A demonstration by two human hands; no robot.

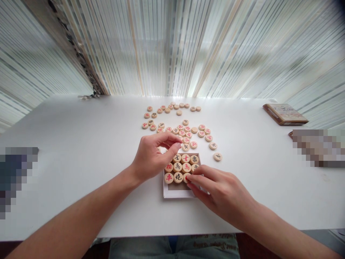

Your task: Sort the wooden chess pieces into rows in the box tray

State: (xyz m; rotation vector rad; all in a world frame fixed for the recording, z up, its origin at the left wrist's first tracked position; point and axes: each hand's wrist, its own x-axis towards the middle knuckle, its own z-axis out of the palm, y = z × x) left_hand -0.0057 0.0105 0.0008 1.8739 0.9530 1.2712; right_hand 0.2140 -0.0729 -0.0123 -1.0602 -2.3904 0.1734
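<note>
A shallow white box (178, 194) sits in front of me with several round xiangqi pieces standing in rows inside, among them a black-lettered horse piece (177, 167) and a red chariot piece (169, 178). My right hand (219, 189) reaches in from the right, its thumb and fingers closed at the edge of a red-lettered xiangqi piece (185, 177) in the nearest row. Over the box's far left corner hovers my left hand (152, 154), thumb and forefinger tips pinched together. Whatever lies between those tips is too hidden to make out.
Loose xiangqi pieces (182, 133) are scattered behind the box, some face down, with one piece (217, 156) off to the right. At the right lie a flat brown box (285, 114) and a blurred-out item (318, 147). Striped curtains (172, 46) hang along the white table's (94, 162) far edge.
</note>
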